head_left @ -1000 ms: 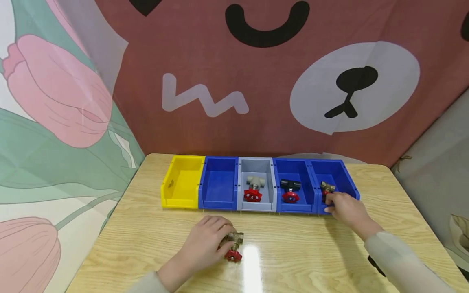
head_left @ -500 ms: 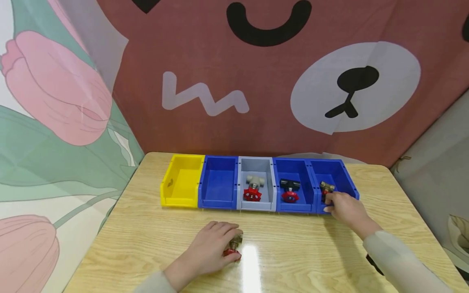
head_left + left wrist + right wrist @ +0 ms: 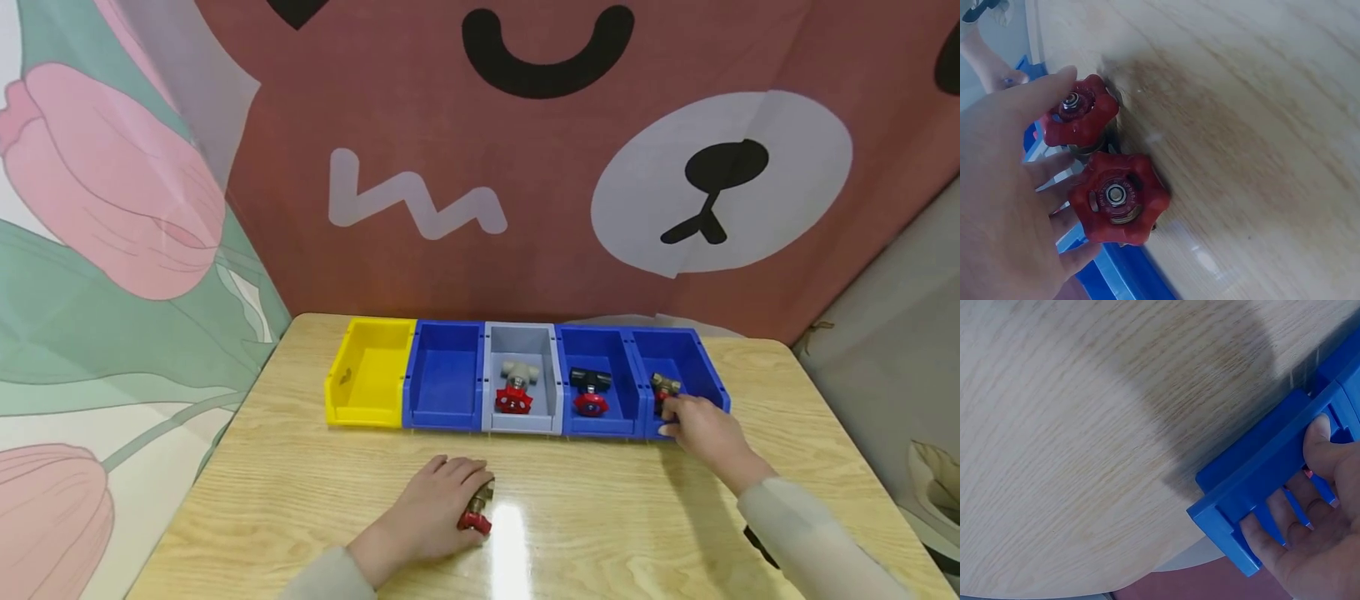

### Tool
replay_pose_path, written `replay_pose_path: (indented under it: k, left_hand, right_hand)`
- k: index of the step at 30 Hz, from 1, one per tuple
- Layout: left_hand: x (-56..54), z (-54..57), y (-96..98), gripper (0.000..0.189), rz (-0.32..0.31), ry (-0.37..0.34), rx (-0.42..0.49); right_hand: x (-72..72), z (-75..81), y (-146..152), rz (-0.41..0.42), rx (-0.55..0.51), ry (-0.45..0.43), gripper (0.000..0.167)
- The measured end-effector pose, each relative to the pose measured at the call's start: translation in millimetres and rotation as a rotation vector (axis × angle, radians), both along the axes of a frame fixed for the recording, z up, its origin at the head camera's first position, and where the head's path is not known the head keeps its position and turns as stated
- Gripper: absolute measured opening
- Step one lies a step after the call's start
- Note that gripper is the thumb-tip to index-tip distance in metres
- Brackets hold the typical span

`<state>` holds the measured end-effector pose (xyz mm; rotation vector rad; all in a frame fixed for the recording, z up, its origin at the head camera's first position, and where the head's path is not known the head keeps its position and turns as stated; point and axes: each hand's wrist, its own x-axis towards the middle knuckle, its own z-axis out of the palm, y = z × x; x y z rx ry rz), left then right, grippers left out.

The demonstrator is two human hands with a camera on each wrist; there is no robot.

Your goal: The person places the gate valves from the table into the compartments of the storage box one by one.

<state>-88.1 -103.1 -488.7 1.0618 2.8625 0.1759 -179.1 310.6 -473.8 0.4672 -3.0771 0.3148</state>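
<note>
At the table's near middle my left hand (image 3: 431,510) holds two brass valves with red handwheels. In the left wrist view its thumb lies on the upper handwheel (image 3: 1082,111), and the fingers pass behind the lower handwheel (image 3: 1119,199). The brass bodies are mostly hidden. My right hand (image 3: 705,433) reaches over the front of the far-right blue bin (image 3: 693,350). Its loosely curved fingers (image 3: 1260,540) are inside, with the thumb apart, and no valve shows in the palm. Close beyond these fingers lies a small brass valve (image 3: 665,384), partly covered by the hand.
A yellow bin (image 3: 382,367), a blue bin (image 3: 447,375), a grey bin (image 3: 495,333) and another blue bin (image 3: 596,346) stand leftward in the row. A beige valve (image 3: 519,372) and a black valve (image 3: 591,381) lie in two of them. A printed cloth (image 3: 420,275) hangs behind the table (image 3: 600,517).
My left hand has shifted slightly right and spread over the brass valves, covering more of their bodies. The right hand has stayed in the far-right bin beside the small valve.
</note>
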Motion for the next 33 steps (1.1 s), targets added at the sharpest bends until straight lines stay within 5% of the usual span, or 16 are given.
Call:
replay_pose_path:
  k: [33]
  left_hand:
    - [-5.7, -7.5, 7.9, 0.078, -0.054, 0.028, 0.014]
  right_hand:
    - [1.8, -3.2, -2.6, 0.001, 0.011, 0.028, 0.017]
